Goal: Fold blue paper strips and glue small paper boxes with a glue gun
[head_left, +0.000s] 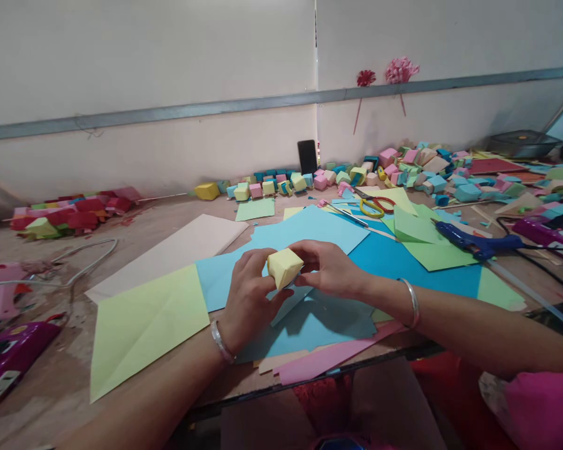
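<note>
Between my two hands is a small pale-yellow folded paper box point(284, 267), held above the blue sheets. The fingers of my left hand point(253, 287) close on its left side and underside. From the right, my right hand point(328, 267) grips it with thumb and fingertips; part of the box's far side is hidden. Light-blue paper point(309, 228) lies under both hands. A creased yellow-green sheet point(145, 319) is left of my left wrist, and a darker blue sheet point(431, 275) spreads beyond my right hand.
Scissors point(378, 205), a pen point(347, 214) and a blue glue gun point(478, 240) lie right of the hands. Folded paper cubes point(263, 186) line the wall near a phone point(307, 156). Purple power strips point(16, 359) sit at both sides; a white cable point(91, 265) loops left.
</note>
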A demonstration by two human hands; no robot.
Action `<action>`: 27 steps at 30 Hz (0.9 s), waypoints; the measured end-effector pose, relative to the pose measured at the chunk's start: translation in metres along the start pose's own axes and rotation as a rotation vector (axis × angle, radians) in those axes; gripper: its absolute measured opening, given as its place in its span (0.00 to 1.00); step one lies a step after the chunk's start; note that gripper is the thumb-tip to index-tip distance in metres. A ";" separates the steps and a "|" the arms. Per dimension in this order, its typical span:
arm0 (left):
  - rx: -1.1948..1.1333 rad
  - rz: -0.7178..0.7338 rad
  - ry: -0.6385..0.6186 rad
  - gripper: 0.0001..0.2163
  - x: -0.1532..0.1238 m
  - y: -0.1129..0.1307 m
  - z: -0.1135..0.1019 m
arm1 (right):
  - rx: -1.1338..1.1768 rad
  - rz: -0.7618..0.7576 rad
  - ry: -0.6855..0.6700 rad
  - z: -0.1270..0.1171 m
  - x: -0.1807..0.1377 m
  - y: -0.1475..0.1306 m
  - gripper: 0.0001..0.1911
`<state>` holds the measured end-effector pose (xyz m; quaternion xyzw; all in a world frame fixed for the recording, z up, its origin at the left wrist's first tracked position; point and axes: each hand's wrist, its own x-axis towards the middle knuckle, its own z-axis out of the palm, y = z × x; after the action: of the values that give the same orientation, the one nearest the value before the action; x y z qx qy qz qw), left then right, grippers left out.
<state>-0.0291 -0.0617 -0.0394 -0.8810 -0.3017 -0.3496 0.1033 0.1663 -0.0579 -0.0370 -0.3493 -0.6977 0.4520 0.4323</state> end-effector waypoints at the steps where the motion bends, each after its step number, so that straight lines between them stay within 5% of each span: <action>1: -0.001 -0.005 0.018 0.07 0.000 0.001 0.001 | 0.004 0.002 0.002 0.000 0.000 -0.001 0.24; 10: -0.072 -0.112 0.188 0.06 0.003 0.006 -0.003 | 0.170 0.089 -0.001 -0.004 0.001 -0.007 0.20; 22: -0.023 -0.102 0.108 0.05 0.004 0.002 -0.002 | 0.459 0.536 0.089 -0.003 -0.004 -0.022 0.19; 27: 0.079 -0.064 0.116 0.04 0.003 0.000 -0.003 | 0.480 0.560 0.077 -0.006 -0.005 -0.026 0.21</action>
<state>-0.0290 -0.0616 -0.0358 -0.8443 -0.3368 -0.3911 0.1442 0.1713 -0.0693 -0.0123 -0.4319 -0.4328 0.6900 0.3874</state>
